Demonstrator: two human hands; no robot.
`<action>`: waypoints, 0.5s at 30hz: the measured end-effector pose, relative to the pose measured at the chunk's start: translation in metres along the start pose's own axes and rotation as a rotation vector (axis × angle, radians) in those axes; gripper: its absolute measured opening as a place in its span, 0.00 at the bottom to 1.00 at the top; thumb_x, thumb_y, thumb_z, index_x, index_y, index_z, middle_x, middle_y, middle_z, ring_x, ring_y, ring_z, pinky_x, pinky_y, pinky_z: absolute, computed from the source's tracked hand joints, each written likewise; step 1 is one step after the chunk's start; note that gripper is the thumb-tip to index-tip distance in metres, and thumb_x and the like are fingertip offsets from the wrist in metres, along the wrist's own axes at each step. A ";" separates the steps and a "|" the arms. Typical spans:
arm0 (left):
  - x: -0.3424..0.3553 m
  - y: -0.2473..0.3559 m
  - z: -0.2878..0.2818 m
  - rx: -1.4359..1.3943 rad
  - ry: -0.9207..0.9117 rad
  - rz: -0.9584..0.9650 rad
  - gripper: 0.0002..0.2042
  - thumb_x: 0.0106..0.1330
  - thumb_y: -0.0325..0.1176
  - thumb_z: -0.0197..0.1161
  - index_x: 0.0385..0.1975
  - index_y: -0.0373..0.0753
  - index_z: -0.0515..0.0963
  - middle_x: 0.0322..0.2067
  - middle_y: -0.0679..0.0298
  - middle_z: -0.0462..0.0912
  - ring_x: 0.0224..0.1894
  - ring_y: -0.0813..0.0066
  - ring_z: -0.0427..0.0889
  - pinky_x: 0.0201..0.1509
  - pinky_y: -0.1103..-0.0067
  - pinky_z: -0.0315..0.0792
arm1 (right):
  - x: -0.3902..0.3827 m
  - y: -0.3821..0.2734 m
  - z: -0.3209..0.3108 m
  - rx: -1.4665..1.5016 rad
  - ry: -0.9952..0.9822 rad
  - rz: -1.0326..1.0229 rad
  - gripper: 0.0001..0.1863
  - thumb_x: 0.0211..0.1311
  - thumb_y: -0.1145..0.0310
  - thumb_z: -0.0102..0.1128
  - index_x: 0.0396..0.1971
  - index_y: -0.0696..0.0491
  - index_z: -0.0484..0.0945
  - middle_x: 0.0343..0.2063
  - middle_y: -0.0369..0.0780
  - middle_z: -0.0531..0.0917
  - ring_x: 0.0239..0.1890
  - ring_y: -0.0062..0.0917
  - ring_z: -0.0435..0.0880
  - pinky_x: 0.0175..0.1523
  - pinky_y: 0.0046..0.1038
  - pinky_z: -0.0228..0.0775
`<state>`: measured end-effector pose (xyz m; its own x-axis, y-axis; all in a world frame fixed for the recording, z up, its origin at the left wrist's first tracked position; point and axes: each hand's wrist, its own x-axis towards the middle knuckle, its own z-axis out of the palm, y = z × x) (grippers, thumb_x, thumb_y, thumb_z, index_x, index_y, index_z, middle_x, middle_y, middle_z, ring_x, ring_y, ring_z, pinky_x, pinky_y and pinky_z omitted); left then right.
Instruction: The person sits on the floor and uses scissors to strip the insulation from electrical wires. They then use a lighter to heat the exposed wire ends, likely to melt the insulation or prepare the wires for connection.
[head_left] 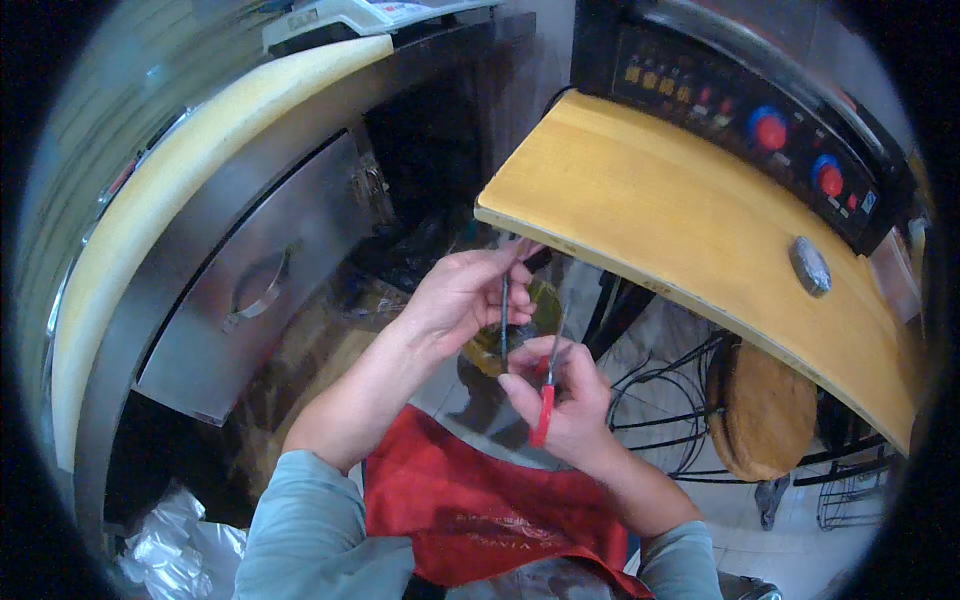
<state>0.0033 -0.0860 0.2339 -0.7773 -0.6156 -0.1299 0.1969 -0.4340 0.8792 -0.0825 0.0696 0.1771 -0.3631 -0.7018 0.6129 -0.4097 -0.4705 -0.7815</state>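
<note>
My left hand pinches the top of a thin dark rod or cord, which hangs vertically just below the near edge of the yellow board. My right hand, lower and to the right, grips red-handled scissors, their blades pointing up, and its thumb is at the lower end of the dark piece. Whether that thumb pinches it, I cannot tell. A yellowish object lies below, partly hidden behind my hands.
A control panel with red knobs backs the board, which bears an oval object. Left stand a steel cabinet and pale padded edge. Below right are wire racks and a round wooden piece; crumpled foil is lower left.
</note>
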 end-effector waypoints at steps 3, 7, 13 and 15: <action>0.010 -0.017 -0.001 0.273 0.092 0.026 0.14 0.66 0.39 0.59 0.26 0.34 0.77 0.19 0.64 0.77 0.23 0.73 0.77 0.30 0.76 0.73 | -0.010 0.012 0.001 0.095 0.080 0.076 0.17 0.53 0.77 0.65 0.43 0.58 0.72 0.33 0.37 0.80 0.35 0.18 0.79 0.41 0.22 0.74; 0.013 -0.027 -0.003 0.943 0.153 0.262 0.11 0.63 0.35 0.63 0.24 0.34 0.78 0.21 0.64 0.78 0.25 0.81 0.75 0.27 0.80 0.67 | -0.012 0.030 -0.014 0.217 0.218 0.290 0.15 0.55 0.78 0.63 0.43 0.57 0.73 0.33 0.35 0.79 0.35 0.17 0.78 0.42 0.21 0.73; 0.029 -0.047 0.018 1.092 -0.033 0.429 0.08 0.60 0.30 0.65 0.34 0.32 0.76 0.22 0.59 0.79 0.25 0.74 0.77 0.29 0.76 0.71 | -0.004 0.075 -0.025 0.187 0.214 0.273 0.15 0.57 0.79 0.61 0.43 0.58 0.69 0.31 0.36 0.76 0.33 0.20 0.79 0.41 0.24 0.76; 0.032 -0.047 0.024 1.181 -0.053 0.541 0.10 0.60 0.29 0.63 0.39 0.34 0.76 0.25 0.56 0.80 0.25 0.70 0.79 0.30 0.75 0.72 | -0.004 0.099 -0.028 -0.042 0.217 0.211 0.14 0.57 0.78 0.61 0.42 0.57 0.69 0.31 0.36 0.77 0.34 0.20 0.79 0.40 0.24 0.76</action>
<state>-0.0451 -0.0688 0.1993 -0.7930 -0.4911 0.3606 -0.1299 0.7145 0.6875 -0.1452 0.0412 0.1009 -0.6123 -0.6489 0.4517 -0.3391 -0.3006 -0.8914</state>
